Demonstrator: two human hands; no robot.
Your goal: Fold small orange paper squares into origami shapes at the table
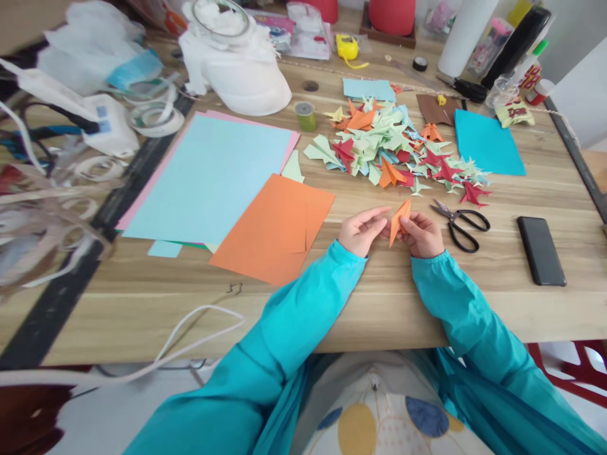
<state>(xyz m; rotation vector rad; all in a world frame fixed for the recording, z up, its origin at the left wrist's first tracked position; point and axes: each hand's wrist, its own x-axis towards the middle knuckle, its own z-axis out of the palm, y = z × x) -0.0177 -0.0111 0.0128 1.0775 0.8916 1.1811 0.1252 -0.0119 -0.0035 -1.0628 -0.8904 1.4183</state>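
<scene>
Right hand: thumb and fingers pinch a small, pointed, folded piece of orange paper (pixel 399 222); right hand (pixel 425 235) is closed on it
Left hand: left hand (pixel 356 234) beside the same piece, fingers stretched toward it; cannot tell whether they grip it
Folded piece: upright, between the two hands, near the front of the pale wood-grain table (pixel 379 322)
Paper pile: heap of folded green, red, orange and blue paper shapes (pixel 379 136) beyond the hands
Scissors: black-handled metal scissors (pixel 453 215) just right of right hand, blades toward the heap
Phone: black rectangular phone (pixel 541 251) farther right, lying flat
Sheets, left: flat rectangular orange paper sheet (pixel 265 227) overlapping a large light-blue paper sheet (pixel 208 170)
Sheet, right: bright turquoise paper sheet (pixel 490 144) beside the heap
Spool: small green cylindrical spool (pixel 306 118) left of heap
</scene>
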